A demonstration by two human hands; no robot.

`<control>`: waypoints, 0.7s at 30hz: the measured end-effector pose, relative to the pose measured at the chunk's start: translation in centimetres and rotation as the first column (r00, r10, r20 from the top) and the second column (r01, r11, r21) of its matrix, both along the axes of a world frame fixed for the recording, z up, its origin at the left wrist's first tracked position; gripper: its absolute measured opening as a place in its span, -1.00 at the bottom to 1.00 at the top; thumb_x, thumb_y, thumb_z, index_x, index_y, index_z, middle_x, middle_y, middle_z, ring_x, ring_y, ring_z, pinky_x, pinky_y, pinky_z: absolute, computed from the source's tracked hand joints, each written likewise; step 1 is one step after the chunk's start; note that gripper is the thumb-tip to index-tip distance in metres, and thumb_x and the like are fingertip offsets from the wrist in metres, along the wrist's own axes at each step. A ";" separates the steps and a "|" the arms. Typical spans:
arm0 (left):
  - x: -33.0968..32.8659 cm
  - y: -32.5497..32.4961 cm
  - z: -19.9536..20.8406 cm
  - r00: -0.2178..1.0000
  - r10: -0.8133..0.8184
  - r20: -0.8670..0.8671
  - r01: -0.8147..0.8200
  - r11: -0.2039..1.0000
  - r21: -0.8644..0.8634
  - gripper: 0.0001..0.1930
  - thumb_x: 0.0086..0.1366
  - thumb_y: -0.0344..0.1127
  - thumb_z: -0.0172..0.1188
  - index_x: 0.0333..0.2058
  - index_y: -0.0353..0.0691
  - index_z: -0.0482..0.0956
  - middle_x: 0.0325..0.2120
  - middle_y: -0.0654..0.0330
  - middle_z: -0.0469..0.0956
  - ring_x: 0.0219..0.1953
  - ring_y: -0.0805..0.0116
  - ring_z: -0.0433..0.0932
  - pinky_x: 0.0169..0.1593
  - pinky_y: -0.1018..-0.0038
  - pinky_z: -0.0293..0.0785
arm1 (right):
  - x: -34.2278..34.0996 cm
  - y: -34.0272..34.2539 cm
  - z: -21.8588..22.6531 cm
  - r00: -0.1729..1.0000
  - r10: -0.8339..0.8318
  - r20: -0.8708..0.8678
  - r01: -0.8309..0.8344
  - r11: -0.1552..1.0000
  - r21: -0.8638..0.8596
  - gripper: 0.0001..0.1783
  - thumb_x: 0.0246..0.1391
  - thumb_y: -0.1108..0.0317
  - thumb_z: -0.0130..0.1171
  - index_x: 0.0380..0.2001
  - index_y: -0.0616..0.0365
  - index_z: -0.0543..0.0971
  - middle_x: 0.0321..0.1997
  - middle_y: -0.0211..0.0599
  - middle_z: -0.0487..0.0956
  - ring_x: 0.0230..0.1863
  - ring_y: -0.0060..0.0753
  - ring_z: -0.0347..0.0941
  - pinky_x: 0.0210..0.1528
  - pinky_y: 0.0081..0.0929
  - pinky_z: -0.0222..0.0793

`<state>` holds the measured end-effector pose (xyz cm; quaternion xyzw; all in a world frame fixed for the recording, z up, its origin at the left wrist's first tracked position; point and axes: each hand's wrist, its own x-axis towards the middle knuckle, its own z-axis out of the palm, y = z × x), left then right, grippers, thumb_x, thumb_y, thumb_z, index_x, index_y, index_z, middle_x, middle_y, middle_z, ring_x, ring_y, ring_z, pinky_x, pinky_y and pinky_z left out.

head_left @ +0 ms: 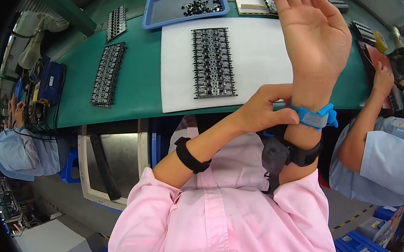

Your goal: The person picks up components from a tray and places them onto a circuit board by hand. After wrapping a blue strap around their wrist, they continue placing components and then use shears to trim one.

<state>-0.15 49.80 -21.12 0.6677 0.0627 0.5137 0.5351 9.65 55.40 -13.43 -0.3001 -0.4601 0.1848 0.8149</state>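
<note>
Two spiky strips [107, 74]: left of the fingers, on green tabletop [139, 90].
White sheet [174, 69]: smooth, beyond the left fingers.
Left hand [262, 107]: thumb on blue textured wristband [314, 119], other fingers half-hidden; grip cannot be told.
Right hand [315, 39]: palm bared, fingers unfurled.
Co-worker [388, 158]: right of those fingers.

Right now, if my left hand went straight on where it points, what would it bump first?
Your left hand would likely meet your right wrist first, with its blue strap. The thumb is right at the strap's edge, though depth there is hard to judge.
</note>
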 end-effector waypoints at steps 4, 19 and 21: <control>-2.4 -1.1 1.7 0.974 -0.213 -0.081 0.188 0.952 -0.241 -0.80 0.03 -0.25 0.21 -0.46 -0.27 0.50 -0.65 0.22 0.50 -0.64 0.43 0.44 -0.53 0.47 0.31 | -0.3 -0.7 0.6 0.992 -0.071 0.102 0.067 0.997 0.041 -0.61 -0.07 0.57 -0.15 -0.09 0.27 0.38 -0.07 -0.11 0.41 -0.08 -0.35 0.36 0.01 -0.43 0.20; -4.5 -4.5 3.4 0.878 0.229 -0.420 -0.178 0.971 0.159 -0.87 0.13 -0.38 0.09 -0.42 -0.34 0.47 -0.71 0.21 0.46 -0.71 0.56 0.38 -0.60 0.65 0.28 | -4.1 0.1 -0.5 0.977 0.051 0.207 -0.120 0.933 0.340 -0.90 -0.19 0.56 -0.07 -0.57 0.28 0.46 -0.52 -0.07 0.47 -0.44 -0.08 0.39 -0.36 -0.30 0.29; -5.3 -4.2 3.0 0.900 0.107 -0.422 -0.095 0.994 0.049 -0.83 0.16 -0.35 0.06 -0.36 -0.36 0.44 -0.64 0.20 0.48 -0.65 0.55 0.40 -0.55 0.63 0.30 | -4.2 -0.4 -0.2 0.965 0.172 0.199 -0.226 0.931 0.288 -0.88 -0.18 0.57 -0.09 -0.54 0.28 0.46 -0.51 -0.10 0.47 -0.44 -0.15 0.39 -0.34 -0.35 0.29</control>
